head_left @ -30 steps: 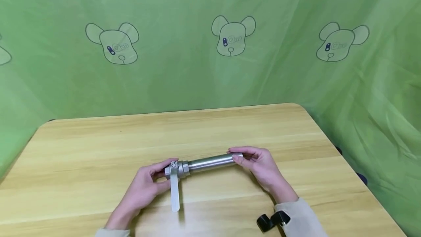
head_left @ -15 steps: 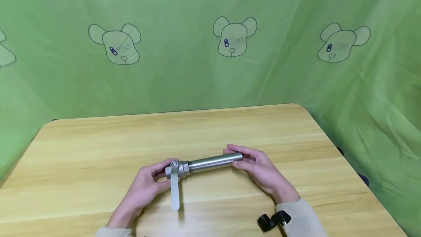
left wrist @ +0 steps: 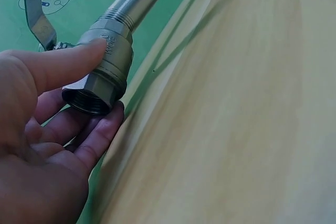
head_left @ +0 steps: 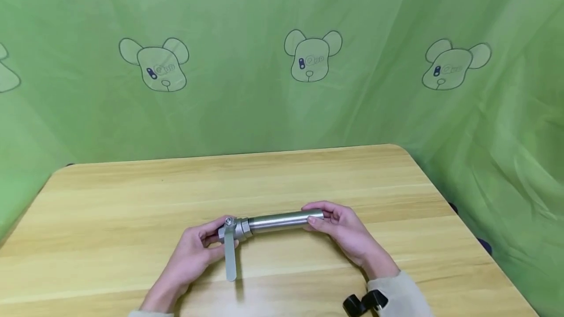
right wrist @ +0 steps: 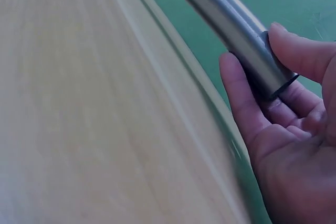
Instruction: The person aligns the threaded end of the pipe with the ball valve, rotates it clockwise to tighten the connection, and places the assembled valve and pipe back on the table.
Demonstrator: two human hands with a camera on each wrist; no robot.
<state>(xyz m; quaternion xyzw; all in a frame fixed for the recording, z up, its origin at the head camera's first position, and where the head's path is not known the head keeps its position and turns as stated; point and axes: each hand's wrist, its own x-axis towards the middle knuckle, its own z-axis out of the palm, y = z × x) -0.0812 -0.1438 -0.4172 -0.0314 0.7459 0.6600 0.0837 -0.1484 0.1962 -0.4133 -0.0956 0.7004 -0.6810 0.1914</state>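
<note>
Metal pipe [head_left: 278, 221] (right hand [head_left: 345, 234] gripping) joins valve [head_left: 242, 229] held by left hand [head_left: 194, 251].

Two bare hands hold a metal ball valve [head_left: 242, 229] joined to a smooth steel pipe [head_left: 282, 220] over a pale wooden table [head_left: 132, 199]. The left hand [head_left: 189, 256] grips the valve, whose flat lever [head_left: 230, 258] points toward the wearer. The right hand [head_left: 345, 234] pinches the pipe's far right end. A black device [head_left: 376, 300] sits at the light right sleeve [head_left: 403, 297]. Behind hangs green cloth [head_left: 238, 111] printed with outlined bear heads [head_left: 310, 60].
</note>
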